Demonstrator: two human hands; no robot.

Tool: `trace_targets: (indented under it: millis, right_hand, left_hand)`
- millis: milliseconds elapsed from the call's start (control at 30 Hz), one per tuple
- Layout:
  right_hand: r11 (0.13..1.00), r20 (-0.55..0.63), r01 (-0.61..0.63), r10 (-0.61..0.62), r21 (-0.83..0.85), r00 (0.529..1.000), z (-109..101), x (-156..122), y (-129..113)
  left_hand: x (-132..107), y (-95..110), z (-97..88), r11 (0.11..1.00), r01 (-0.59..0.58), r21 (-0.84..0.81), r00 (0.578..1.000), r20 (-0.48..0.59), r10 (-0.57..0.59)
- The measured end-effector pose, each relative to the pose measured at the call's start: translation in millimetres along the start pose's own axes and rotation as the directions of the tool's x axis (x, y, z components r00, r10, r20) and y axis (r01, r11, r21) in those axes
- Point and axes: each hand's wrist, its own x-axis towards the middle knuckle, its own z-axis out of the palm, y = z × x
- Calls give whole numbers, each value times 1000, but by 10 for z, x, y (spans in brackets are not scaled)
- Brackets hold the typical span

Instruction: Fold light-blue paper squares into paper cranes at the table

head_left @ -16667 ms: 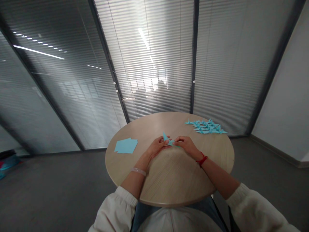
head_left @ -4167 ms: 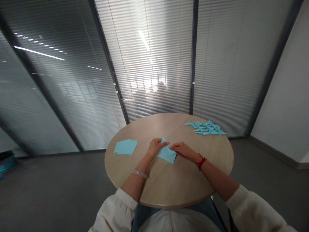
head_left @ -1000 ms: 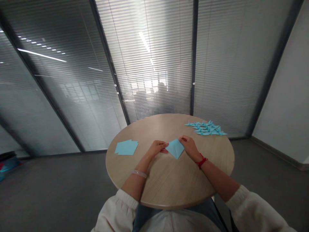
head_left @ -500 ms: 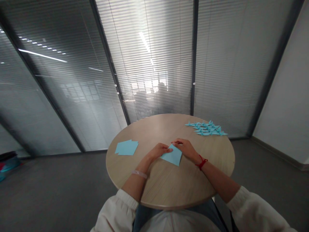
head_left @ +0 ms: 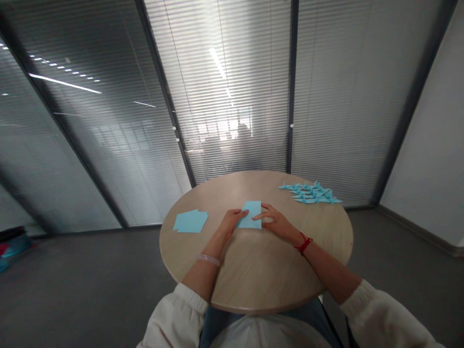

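A light blue sheet of paper (head_left: pixel 253 211) lies at the middle of the round table (head_left: pixel 268 270), its right edge pointing straight toward the back. My left hand (head_left: pixel 229 222) grips it at the left side, thumb on top and the other fingers mostly out of sight beneath. At the right edge, my right hand (head_left: pixel 278 224) has its fingers spread, and one fingertip rests on the paper's face. Whether the sheet is folded, I cannot tell.
Left on the table, a few loose blue sheets (head_left: pixel 191 222) overlap. Several folded blue paper cranes (head_left: pixel 312 192) stand in a cluster at the back right, near the table's edge. Behind the table rises a glass partition with blinds (head_left: pixel 232 87).
The paper has turned from a slanted position to a straight one and moved slightly away from me. My right hand has gone from pinching its upper corner to spread fingers at its right edge.
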Motion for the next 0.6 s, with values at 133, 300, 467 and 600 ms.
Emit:
trace_targets:
  millis: [133, 300, 467, 600]
  right_hand:
    - [998, 41, -21, 19, 52, 999, 10, 5, -23]
    - [995, -24, -83, 85, 56, 996, 5, 14, -59]
    - [966, -109, -241, 251, 96, 962, 24, 16, 4]
    - [943, -140, -300, 319, 144, 937, 48, 11, 72]
  left_hand:
    - [-14, 1, 10, 998, -26, 63, 1000, 7, 25]
    - [-22, 1, 32, 994, -54, 100, 998, 43, 50]
    - [-47, 7, 71, 997, -40, 65, 989, 146, 30]
    - [-62, 2, 90, 996, -52, 68, 969, 246, 34]
